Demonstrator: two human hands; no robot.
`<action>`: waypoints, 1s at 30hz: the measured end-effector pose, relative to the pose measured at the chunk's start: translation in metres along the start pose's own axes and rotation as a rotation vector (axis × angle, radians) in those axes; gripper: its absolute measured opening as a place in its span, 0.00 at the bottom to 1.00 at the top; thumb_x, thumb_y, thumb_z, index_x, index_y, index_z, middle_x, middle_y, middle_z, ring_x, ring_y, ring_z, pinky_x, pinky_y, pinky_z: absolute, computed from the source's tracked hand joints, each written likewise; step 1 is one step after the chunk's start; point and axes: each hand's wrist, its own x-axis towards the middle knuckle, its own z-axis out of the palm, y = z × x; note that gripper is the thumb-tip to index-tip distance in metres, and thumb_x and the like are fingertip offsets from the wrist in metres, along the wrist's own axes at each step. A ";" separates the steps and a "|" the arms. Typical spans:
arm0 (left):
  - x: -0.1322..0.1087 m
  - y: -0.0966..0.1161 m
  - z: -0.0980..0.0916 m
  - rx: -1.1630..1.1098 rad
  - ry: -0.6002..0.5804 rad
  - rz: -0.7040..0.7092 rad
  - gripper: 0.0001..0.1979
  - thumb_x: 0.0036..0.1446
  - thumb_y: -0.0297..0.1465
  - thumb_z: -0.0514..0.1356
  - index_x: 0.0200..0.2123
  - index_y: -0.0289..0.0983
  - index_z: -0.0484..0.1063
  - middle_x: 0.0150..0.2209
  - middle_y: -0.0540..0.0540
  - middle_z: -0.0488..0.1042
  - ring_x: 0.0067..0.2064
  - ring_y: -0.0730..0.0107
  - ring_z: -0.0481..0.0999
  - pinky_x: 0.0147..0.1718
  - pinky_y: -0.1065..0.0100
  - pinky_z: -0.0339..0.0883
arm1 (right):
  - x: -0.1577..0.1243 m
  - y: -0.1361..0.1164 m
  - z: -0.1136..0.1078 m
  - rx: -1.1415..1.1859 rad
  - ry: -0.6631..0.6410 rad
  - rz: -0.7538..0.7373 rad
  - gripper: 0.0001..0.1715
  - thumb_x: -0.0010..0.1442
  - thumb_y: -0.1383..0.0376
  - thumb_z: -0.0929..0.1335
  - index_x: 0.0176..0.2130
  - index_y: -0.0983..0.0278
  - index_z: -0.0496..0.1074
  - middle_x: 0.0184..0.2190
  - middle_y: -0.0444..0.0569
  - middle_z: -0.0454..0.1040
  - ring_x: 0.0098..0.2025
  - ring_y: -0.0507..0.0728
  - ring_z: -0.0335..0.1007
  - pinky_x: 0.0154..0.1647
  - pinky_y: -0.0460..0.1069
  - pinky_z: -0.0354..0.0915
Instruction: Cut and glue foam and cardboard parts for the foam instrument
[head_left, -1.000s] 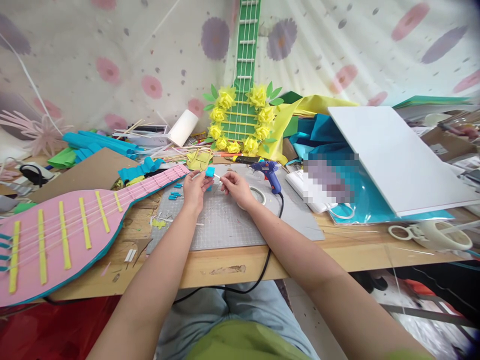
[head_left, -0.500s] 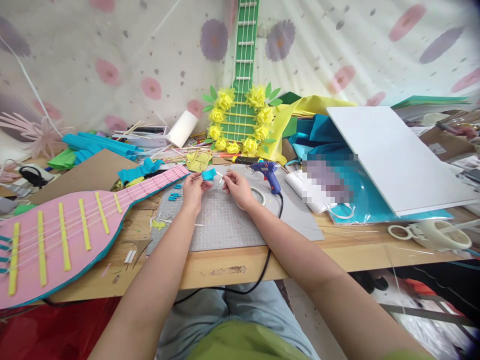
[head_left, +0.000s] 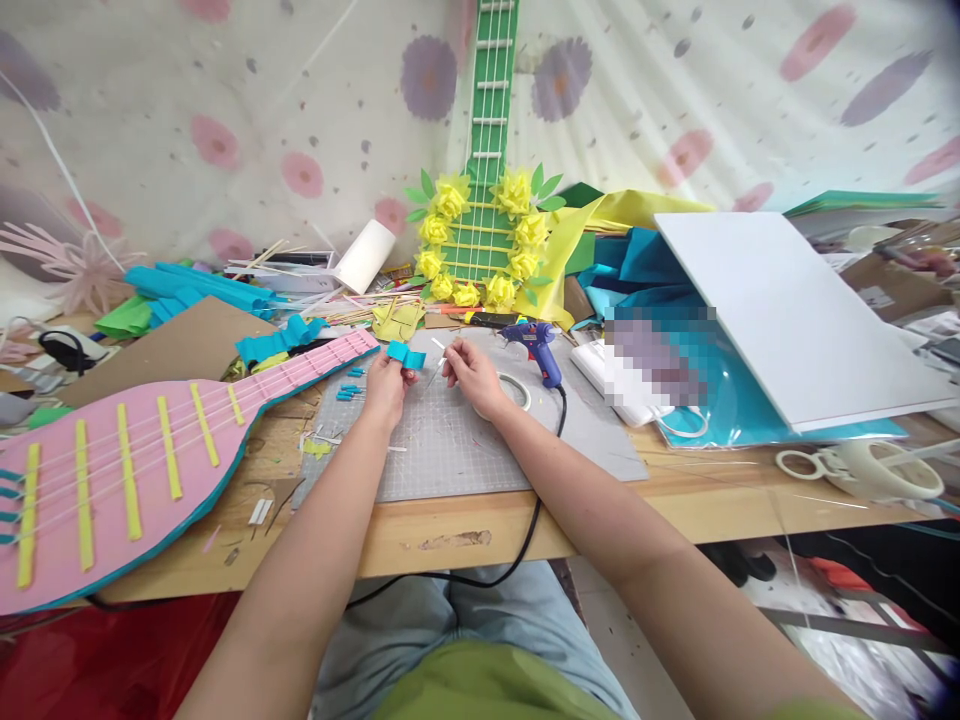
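Observation:
My left hand (head_left: 384, 388) is closed on a small turquoise paper piece (head_left: 405, 354), held just above the grey cutting mat (head_left: 450, 450). My right hand (head_left: 471, 376) is pinched on a thin white stick (head_left: 438, 345) right beside that piece. A roll of tape (head_left: 516, 386) lies under my right wrist. Several small blue pegs (head_left: 349, 390) lie on the mat to the left of my left hand.
A pink paper guitar (head_left: 135, 460) lies on the left. A green guitar with yellow flowers (head_left: 484, 240) leans at the back. A blue glue gun (head_left: 534, 345) stands right of my hands; its cord (head_left: 536, 500) runs off the edge. A white board (head_left: 787, 310) and scissors (head_left: 817, 465) sit right.
The turquoise piece has turned and dropped a little to the left in my left hand. My right hand has shifted slightly left with the stick.

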 end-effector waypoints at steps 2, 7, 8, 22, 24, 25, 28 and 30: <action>-0.001 0.000 0.001 -0.006 -0.014 -0.009 0.08 0.47 0.29 0.59 0.23 0.37 0.59 0.16 0.57 0.58 0.17 0.81 0.58 0.21 0.75 0.59 | 0.000 0.000 0.000 -0.007 -0.012 -0.001 0.11 0.58 0.57 0.59 0.29 0.61 0.58 0.20 0.39 0.66 0.19 0.47 0.61 0.25 0.45 0.59; 0.010 -0.008 -0.011 0.312 0.061 0.172 0.06 0.45 0.30 0.60 0.28 0.37 0.65 0.20 0.55 0.61 0.20 0.79 0.60 0.24 0.73 0.57 | 0.001 0.001 0.000 0.002 -0.019 0.010 0.12 0.58 0.56 0.59 0.29 0.61 0.58 0.21 0.39 0.65 0.20 0.47 0.61 0.26 0.44 0.60; 0.014 -0.009 -0.015 0.397 0.128 0.266 0.08 0.43 0.28 0.61 0.29 0.36 0.66 0.23 0.54 0.63 0.23 0.78 0.62 0.27 0.72 0.59 | 0.001 0.002 0.000 0.004 -0.013 0.011 0.12 0.58 0.56 0.59 0.29 0.61 0.58 0.21 0.39 0.65 0.20 0.47 0.61 0.26 0.44 0.60; 0.027 0.008 -0.036 0.639 0.373 0.514 0.15 0.58 0.37 0.49 0.20 0.39 0.55 0.19 0.54 0.56 0.24 0.74 0.57 0.28 0.70 0.53 | 0.007 0.005 -0.007 -0.115 0.179 0.071 0.06 0.56 0.61 0.60 0.30 0.61 0.59 0.20 0.39 0.62 0.22 0.49 0.58 0.25 0.45 0.55; 0.027 0.013 -0.039 0.678 0.315 0.494 0.15 0.57 0.38 0.50 0.21 0.38 0.56 0.19 0.54 0.57 0.24 0.74 0.58 0.28 0.70 0.54 | 0.007 0.005 -0.007 -0.107 0.165 0.094 0.06 0.56 0.60 0.60 0.30 0.61 0.59 0.20 0.39 0.62 0.21 0.49 0.58 0.24 0.45 0.54; 0.025 0.016 -0.041 0.707 0.241 0.479 0.13 0.54 0.38 0.53 0.23 0.38 0.58 0.20 0.54 0.59 0.25 0.74 0.60 0.28 0.71 0.55 | 0.007 0.005 -0.007 -0.100 0.153 0.102 0.06 0.56 0.60 0.60 0.30 0.60 0.58 0.19 0.38 0.62 0.21 0.49 0.57 0.23 0.45 0.54; 0.013 0.024 -0.042 0.892 -0.154 0.422 0.16 0.41 0.37 0.64 0.31 0.38 0.63 0.30 0.51 0.67 0.31 0.72 0.67 0.31 0.70 0.60 | 0.006 0.004 -0.006 -0.088 0.122 0.108 0.06 0.56 0.60 0.60 0.30 0.60 0.58 0.19 0.38 0.63 0.20 0.49 0.57 0.23 0.45 0.54; 0.003 0.027 -0.043 1.053 -0.371 0.366 0.21 0.37 0.38 0.66 0.34 0.38 0.64 0.37 0.47 0.69 0.36 0.69 0.70 0.32 0.68 0.62 | 0.005 0.003 -0.005 -0.092 0.120 0.103 0.06 0.56 0.60 0.60 0.30 0.60 0.58 0.19 0.38 0.63 0.20 0.49 0.58 0.23 0.45 0.54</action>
